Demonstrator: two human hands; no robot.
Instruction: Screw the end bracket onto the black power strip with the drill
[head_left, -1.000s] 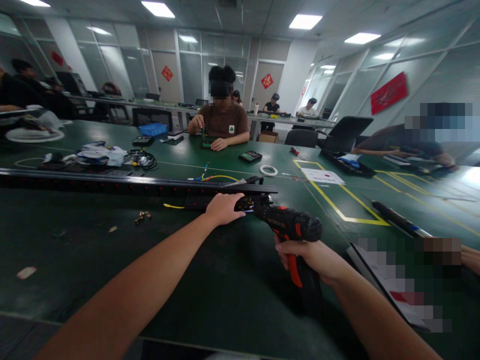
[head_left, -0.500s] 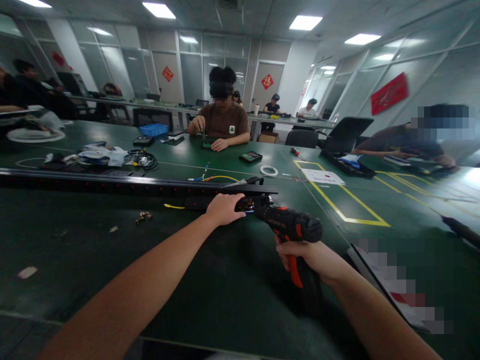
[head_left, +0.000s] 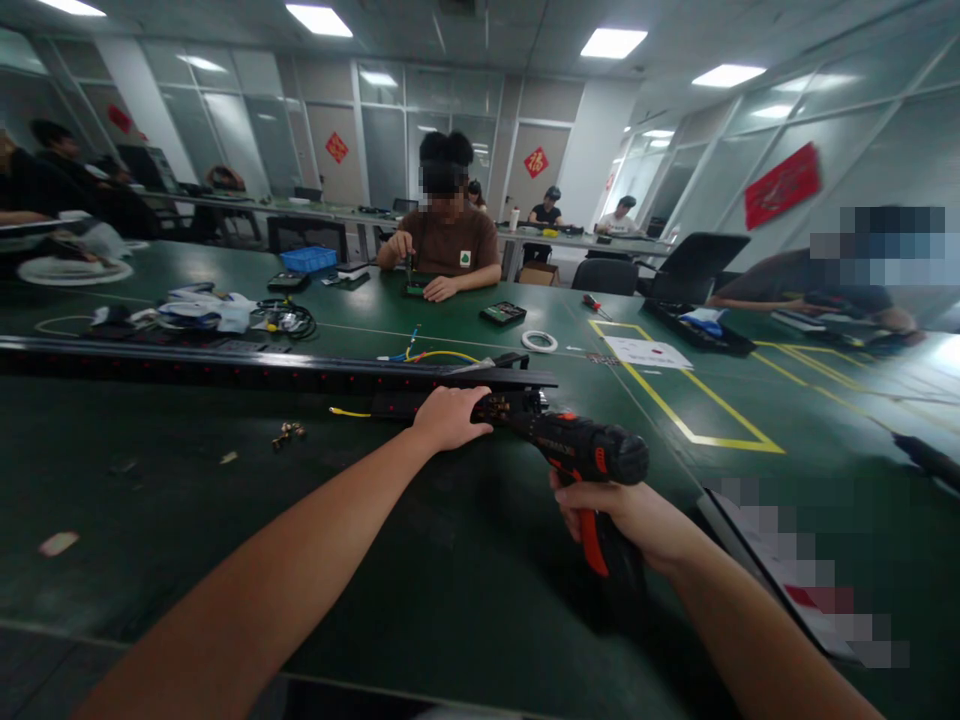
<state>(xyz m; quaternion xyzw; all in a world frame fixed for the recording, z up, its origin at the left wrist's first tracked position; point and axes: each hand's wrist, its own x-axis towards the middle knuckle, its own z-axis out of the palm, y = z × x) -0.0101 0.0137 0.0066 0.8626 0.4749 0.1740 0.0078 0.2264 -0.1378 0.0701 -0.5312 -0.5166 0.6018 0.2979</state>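
Note:
In my right hand [head_left: 637,515] is a black and orange cordless drill [head_left: 589,447], its handle wrapped by my fingers. The drill's nose points left at a black end piece [head_left: 517,402] with small brass-coloured parts; whether the tip touches is unclear. My left hand [head_left: 450,418] grips that end piece from its left side, thumb toward me and fingers over the far side. Just behind it runs a long black metal rail [head_left: 247,372] with a row of small red marks. A yellow cable [head_left: 349,412] sticks out left of my left hand.
Several small brass-coloured fasteners [head_left: 289,433] lie left of my hand. Beyond the rail are a white ring [head_left: 538,342], a black tray [head_left: 502,314] and bagged parts [head_left: 202,308]. A co-worker [head_left: 450,240] sits opposite. A board with papers [head_left: 780,570] lies at my right.
The drill's nose has dipped slightly and its rear has shifted a little right. My left hand stays on the end piece.

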